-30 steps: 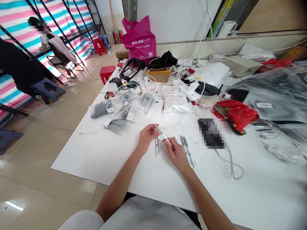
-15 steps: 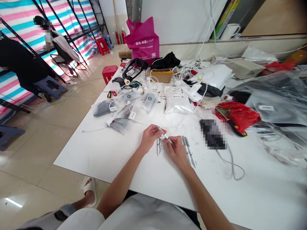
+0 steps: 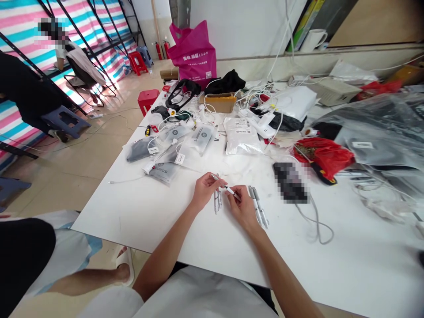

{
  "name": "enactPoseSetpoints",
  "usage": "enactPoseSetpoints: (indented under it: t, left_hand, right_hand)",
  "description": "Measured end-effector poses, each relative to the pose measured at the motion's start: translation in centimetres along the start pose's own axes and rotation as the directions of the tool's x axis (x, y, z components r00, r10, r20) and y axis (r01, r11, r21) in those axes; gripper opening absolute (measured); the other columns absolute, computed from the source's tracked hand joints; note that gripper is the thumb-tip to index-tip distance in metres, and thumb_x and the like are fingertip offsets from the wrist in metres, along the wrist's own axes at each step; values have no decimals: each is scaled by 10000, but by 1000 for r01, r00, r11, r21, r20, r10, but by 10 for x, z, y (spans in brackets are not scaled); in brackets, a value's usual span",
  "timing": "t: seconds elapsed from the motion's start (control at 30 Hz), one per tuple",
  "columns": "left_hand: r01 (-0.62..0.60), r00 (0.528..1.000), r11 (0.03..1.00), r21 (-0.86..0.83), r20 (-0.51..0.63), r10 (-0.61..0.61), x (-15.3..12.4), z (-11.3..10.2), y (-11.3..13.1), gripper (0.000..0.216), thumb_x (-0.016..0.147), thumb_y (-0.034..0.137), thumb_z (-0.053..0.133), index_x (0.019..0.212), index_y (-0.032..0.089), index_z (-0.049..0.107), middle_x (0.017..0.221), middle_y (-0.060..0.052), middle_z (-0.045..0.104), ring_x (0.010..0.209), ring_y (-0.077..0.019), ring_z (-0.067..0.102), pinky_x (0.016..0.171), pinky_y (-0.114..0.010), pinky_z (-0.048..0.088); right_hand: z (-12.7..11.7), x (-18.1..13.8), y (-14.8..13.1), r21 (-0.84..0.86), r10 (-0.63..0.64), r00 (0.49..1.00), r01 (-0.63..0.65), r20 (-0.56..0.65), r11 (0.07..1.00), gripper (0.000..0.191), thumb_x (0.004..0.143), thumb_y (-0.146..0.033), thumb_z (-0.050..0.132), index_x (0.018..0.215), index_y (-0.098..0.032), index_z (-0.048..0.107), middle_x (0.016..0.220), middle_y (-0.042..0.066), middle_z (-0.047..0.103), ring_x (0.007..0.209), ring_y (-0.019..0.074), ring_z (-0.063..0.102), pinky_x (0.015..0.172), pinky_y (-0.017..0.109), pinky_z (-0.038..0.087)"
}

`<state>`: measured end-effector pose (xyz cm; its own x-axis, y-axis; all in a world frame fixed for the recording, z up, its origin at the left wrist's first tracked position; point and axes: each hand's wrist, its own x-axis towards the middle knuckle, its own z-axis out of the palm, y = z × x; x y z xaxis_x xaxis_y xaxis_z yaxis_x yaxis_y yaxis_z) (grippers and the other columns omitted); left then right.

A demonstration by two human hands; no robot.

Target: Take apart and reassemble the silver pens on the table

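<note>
My left hand and my right hand rest over a white table top. Between them I hold a slim silver-and-white pen, its tip end in my left fingers and its far end at my right fingertips. Just below it lie two or three silver pens in a narrow bunch, close to my left hand. A second bunch of silver-and-white pens lies right of my right hand, not touching it.
Grey sealed pouches and white packets lie beyond my hands among tangled white cables. A blurred dark object, a grey cable and a red plastic bag are to the right. A person's leg in a white sandal stands at the table's near left.
A person has moved in at the lower left, beside the table. My hands stay nearly in place, with the pen between them tilted slightly differently.
</note>
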<state>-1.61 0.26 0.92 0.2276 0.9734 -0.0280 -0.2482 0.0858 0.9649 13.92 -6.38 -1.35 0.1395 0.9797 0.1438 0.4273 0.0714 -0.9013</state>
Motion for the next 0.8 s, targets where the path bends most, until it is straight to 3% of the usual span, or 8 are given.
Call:
enactPoseSetpoints:
  t: [0.13,0.27,0.53,0.8]
  left_hand:
    - [-14,999,1000,-11,-52,14,1,-1,3,337,851,486,776,894,189,622,835,-67,777,718,-171,687,654,-295,470]
    - [-26,990,998,-53,-137,19,2,-4,6,340,875,504,750,922,195,618,896,-85,792,731,-167,689,671,-299,461]
    - [34,995,996,-78,-87,-40,3,-6,7,376,878,546,736,955,193,631,887,-83,787,742,-179,707,665,-296,469]
    - [-30,984,993,-118,-176,9,5,-11,7,378,907,555,702,984,195,615,879,-77,778,722,-158,699,700,-297,494]
  right_hand:
    - [0,1,-4,-106,-133,991,133,7,985,372,1059,-431,460,1320,-252,655,972,51,692,692,164,562,662,324,464]
    - [-1,0,-1,-137,-200,980,199,8,970,389,1077,-366,410,1347,-253,668,940,50,676,756,175,607,673,321,471]
    - [-1,0,0,-113,-185,982,187,21,976,407,1076,-364,406,1383,-257,652,949,47,669,745,168,595,684,318,482]
    - [0,-1,-5,-122,-91,996,87,-28,989,367,1055,-476,461,1211,-234,690,976,51,702,673,153,531,619,303,423]
